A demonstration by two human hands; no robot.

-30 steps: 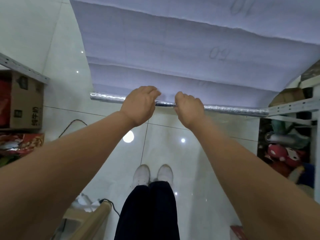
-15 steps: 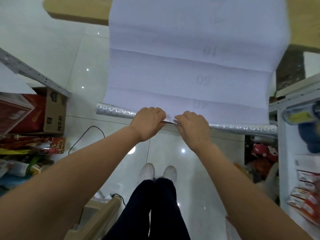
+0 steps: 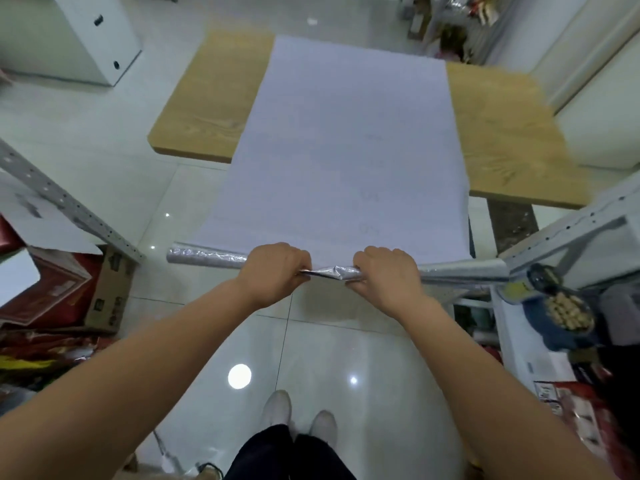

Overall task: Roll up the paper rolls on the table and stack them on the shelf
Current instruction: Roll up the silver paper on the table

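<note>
A long white paper sheet (image 3: 346,150) stretches from the wooden table (image 3: 512,140) down toward me, its near end wound into a thin silver roll (image 3: 207,256). My left hand (image 3: 273,271) grips the roll left of its middle. My right hand (image 3: 384,273) grips it just to the right. The silver roll is crumpled between the two hands. Both hands hold the roll in the air, off the table's near edge.
A metal shelf (image 3: 568,220) with packaged goods stands at the right, close to the roll's right end. Another shelf rail (image 3: 69,206) and a cardboard box (image 3: 107,296) stand at the left. A white cabinet (image 3: 93,36) is far left. My feet (image 3: 298,417) are on the tiled floor.
The view has tilted up from the sheet to the whole table. The sheet now lies flatter and stretched out. Both hands keep their grip, and the roll between them has crumpled.
</note>
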